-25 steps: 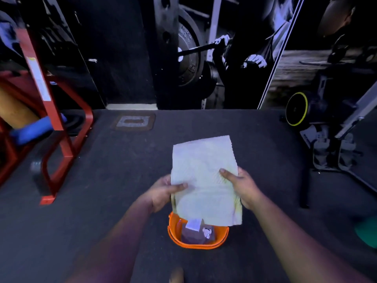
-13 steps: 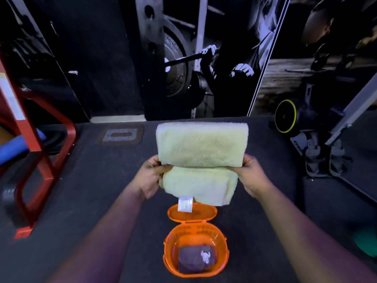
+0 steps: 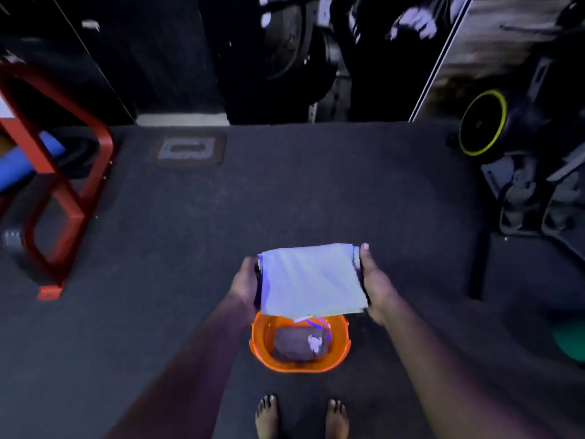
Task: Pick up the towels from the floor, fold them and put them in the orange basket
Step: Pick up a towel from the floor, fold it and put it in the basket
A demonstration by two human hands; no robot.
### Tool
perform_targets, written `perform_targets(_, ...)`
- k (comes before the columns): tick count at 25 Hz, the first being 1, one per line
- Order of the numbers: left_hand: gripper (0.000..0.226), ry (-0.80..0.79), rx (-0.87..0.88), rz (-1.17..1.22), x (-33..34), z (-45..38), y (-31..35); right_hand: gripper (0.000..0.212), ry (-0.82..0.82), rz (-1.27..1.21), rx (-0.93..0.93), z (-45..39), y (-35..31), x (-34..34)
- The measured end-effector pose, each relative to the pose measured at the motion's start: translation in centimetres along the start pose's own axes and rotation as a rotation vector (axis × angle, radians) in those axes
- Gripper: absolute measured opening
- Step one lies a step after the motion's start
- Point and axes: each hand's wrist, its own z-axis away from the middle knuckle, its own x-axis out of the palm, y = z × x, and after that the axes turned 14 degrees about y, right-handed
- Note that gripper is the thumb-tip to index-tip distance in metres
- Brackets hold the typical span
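Note:
A pale folded towel (image 3: 311,278) lies flat between my two hands, held above the far side of the orange basket (image 3: 262,346). My left hand (image 3: 245,285) grips its left edge, fingers tucked underneath. My right hand (image 3: 375,285) grips its right edge, thumb along the side. The basket stands on the dark floor just in front of my bare feet (image 3: 300,418). Inside it lies a dark folded towel (image 3: 297,343) with a white tag. The towel hides the basket's far rim.
A red metal frame (image 3: 63,191) with a blue roll (image 3: 19,166) stands at the left. Gym machines and a yellow-rimmed wheel (image 3: 482,123) fill the right side. A green object (image 3: 571,340) sits at the right edge. A floor plate (image 3: 188,148) lies ahead.
The towel has gone from a hanging sheet to a compact folded square. Both hands have brought it down, close over the basket, and my view has tilted downward.

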Motion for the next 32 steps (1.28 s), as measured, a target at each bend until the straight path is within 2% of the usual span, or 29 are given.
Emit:
perform_targets(3, 0.056, 0.033, 0.209, -0.195, 0.7, -5.8, -6.3, 0.024, 0.037, 0.132, -0.146, -4.5, 5.9, 1.2)
perform_targets(5, 0.051, 0.062, 0.291, -0.375, 1.2, -10.8, -11.6, 0.014, 0.022, 0.164, -0.140, -8.7, 11.2, 2.1)
perform_targets(8, 0.023, 0.140, 0.356, -0.470, 2.1, -17.0, -18.5, 0.032, 0.013, 0.233, -0.115, -15.8, 19.9, 3.5)
perform_targets(10, 0.024, 0.157, 0.388, -0.510, 2.6, -21.4, -23.5, 0.042, 0.013, 0.312, -0.133, -20.3, 24.8, 4.3)
perform_targets(13, 0.023, 0.146, 0.367, -0.551, 4.0, -30.0, -30.7, 0.043, -0.007, 0.421, -0.207, -28.5, 33.4, 6.0)
perform_targets(14, 0.029, 0.126, 0.329, -0.565, 4.5, -33.4, -32.6, 0.046, -0.006, 0.455, -0.227, -31.0, 36.2, 6.6)
perform_targets(18, 0.064, 0.114, 0.147, -0.672, 3.6, -42.7, -49.2, 0.065, 0.037, 0.565, -0.224, -38.5, 45.2, 8.7)
perform_targets(20, 0.062, 0.096, 0.121, -0.710, 4.8, -44.6, -50.7, 0.059, 0.065, 0.639, -0.183, -41.7, 48.8, 9.6)
perform_targets(22, 0.050, 0.072, 0.103, -0.717, 6.7, -47.9, -50.6, 0.066, 0.082, 0.738, -0.176, -44.4, 52.2, 10.3)
perform_targets(24, 0.057, 0.103, 0.154, -0.798, 7.9, -51.5, -51.1, 0.074, 0.059, 0.842, -0.200, -47.1, 55.2, 11.0)
perform_targets(25, 0.067, 0.106, 0.144, -0.835, 7.8, -52.3, -52.7, 0.076, 0.036, 0.882, -0.206, -48.3, 56.5, 11.4)
perform_targets(27, 0.095, 0.028, 0.197, -0.951, 8.1, -53.7, -54.5, 0.078, -0.004, 0.970, -0.243, -49.7, 57.8, 12.3)
perform_targets(28, 0.104, -0.002, 0.261, -1.101, 8.0, -53.6, -55.6, 0.079, 0.005, 1.047, -0.302, -49.9, 58.4, 12.9)
perform_targets(30, 0.111, -0.039, 0.508, -1.350, 7.9, -54.6, -56.4, 0.078, 0.038, 1.221, -0.560, -49.7, 59.7, 14.1)
perform_targets(32, 0.119, -0.172, 0.769, -1.494, 7.5, -54.3, -57.6, 0.082, -0.073, 1.358, -0.754, -49.1, 61.3, 14.8)
